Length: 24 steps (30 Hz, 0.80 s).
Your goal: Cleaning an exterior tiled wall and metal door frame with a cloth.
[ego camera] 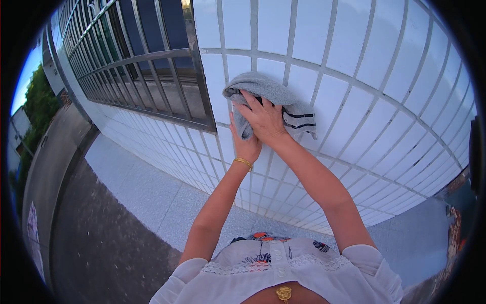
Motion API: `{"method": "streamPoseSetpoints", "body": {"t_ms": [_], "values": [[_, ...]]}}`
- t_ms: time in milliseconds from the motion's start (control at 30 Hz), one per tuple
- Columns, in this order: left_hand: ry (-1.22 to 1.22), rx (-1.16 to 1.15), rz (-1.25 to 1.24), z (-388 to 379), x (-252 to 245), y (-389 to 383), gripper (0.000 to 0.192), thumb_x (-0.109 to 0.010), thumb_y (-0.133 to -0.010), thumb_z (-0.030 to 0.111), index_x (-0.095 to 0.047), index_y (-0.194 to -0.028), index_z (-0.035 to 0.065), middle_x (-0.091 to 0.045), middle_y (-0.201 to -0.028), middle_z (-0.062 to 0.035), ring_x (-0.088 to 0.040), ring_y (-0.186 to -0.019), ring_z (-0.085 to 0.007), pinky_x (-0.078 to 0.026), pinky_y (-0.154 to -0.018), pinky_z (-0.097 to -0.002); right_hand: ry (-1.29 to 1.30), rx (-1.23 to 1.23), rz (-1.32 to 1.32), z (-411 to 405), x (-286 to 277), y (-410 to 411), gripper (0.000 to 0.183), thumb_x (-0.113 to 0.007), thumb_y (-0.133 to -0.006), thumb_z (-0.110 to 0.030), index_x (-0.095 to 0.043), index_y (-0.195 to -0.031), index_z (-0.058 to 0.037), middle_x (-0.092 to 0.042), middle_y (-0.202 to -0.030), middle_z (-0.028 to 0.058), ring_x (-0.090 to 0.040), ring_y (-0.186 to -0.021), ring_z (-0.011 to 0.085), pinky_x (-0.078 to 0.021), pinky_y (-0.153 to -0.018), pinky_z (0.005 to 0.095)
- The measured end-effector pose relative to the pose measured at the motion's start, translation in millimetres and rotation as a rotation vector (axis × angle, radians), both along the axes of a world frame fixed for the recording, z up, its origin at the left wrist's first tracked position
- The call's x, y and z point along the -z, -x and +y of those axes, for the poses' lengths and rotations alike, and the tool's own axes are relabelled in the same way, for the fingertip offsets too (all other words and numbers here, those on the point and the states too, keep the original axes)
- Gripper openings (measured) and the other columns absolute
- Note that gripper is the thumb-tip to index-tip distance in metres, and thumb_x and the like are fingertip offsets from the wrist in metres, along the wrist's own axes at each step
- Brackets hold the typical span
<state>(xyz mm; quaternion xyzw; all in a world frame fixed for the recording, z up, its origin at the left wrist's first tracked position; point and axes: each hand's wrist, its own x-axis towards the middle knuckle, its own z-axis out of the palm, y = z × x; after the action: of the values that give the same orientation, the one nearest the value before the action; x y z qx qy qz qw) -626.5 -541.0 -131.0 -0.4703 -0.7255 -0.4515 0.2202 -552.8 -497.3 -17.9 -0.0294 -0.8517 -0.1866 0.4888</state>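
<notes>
A grey terry towel (262, 85) with dark stripes near one end is bunched against a white tiled wall (343, 110). My right hand (265, 119) lies over its folds, fingers spread and pressing into the cloth. Just below and to the left, my left hand (247, 147) cups the towel's lower fold, its fingers partly hidden behind the cloth and my right hand. A gold bangle (243, 163) circles the left wrist. The striped end of the towel hangs loose to the right of my right hand.
Left of the towel is a window with a metal bar grille (152, 57). A pale speckled ledge (167, 199) runs along the wall's foot, beside dark ground (110, 235). A paved lane (49, 159) and green trees (36, 91) lie farther left.
</notes>
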Motion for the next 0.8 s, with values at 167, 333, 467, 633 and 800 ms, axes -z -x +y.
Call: {"method": "streamPoseSetpoints", "body": {"t_ms": [167, 333, 467, 633, 800], "values": [[0.019, -0.051, 0.039, -1, 6, -14, 0.065, -0.059, -0.075, 0.022, -0.03, -0.13, 0.0028, -0.019, -0.137, -0.025, -0.017, -0.125, -0.0457, -0.016, -0.097, -0.0577, 0.03, -0.01, -0.063, -5, -24, 27, 0.035, -0.052, -0.074, -0.016, -0.058, -0.107, -0.026, -0.038, -0.13, -0.0004, -0.043, -0.106, 0.027, -0.0312, -0.081, 0.0459], [-0.008, -0.045, -0.018, -14, -2, -18, 0.068, -0.056, -0.078, 0.023, -0.023, -0.134, 0.0043, -0.008, -0.141, -0.0243, -0.01, -0.128, -0.0456, -0.019, -0.095, -0.0621, -0.087, -0.093, 0.087, -19, -78, 67, 0.038, -0.052, -0.073, -0.01, -0.057, -0.108, -0.0227, -0.037, -0.132, 0.0011, -0.041, -0.113, 0.0279, -0.0314, -0.083, 0.0439], [0.084, 0.005, -0.033, -23, 2, -22, 0.066, -0.053, -0.08, 0.02, -0.021, -0.136, 0.0057, -0.007, -0.142, -0.0228, -0.008, -0.13, -0.0425, -0.017, -0.095, -0.0627, -0.143, -0.062, 0.068, -23, -90, 83, 0.038, -0.053, -0.073, -0.01, -0.056, -0.109, -0.0179, -0.042, -0.127, 0.0047, -0.041, -0.112, 0.0281, -0.0302, -0.085, 0.0425], [0.161, 0.015, -0.077, -38, 22, -21, 0.062, -0.053, -0.08, 0.017, -0.025, -0.135, 0.0062, -0.011, -0.142, -0.0214, -0.01, -0.13, -0.0408, -0.018, -0.095, -0.0628, -0.174, -0.047, 0.029, -29, -45, 85, 0.022, -0.053, -0.072, -0.015, -0.056, -0.094, -0.0153, -0.048, -0.119, 0.0037, -0.044, -0.108, 0.0235, -0.0323, -0.083, 0.0407], [0.216, 0.135, -0.07, -58, 37, -16, 0.043, -0.055, -0.076, 0.013, -0.048, -0.118, 0.0047, -0.03, -0.132, -0.0216, -0.021, -0.125, -0.0418, -0.023, -0.093, -0.0608, -0.029, -0.131, -0.18, -18, 53, 70, 0.014, -0.051, -0.072, -0.015, -0.056, -0.085, -0.0123, -0.054, -0.111, 0.0025, -0.048, -0.103, 0.0193, -0.0352, -0.077, 0.0404]]}}
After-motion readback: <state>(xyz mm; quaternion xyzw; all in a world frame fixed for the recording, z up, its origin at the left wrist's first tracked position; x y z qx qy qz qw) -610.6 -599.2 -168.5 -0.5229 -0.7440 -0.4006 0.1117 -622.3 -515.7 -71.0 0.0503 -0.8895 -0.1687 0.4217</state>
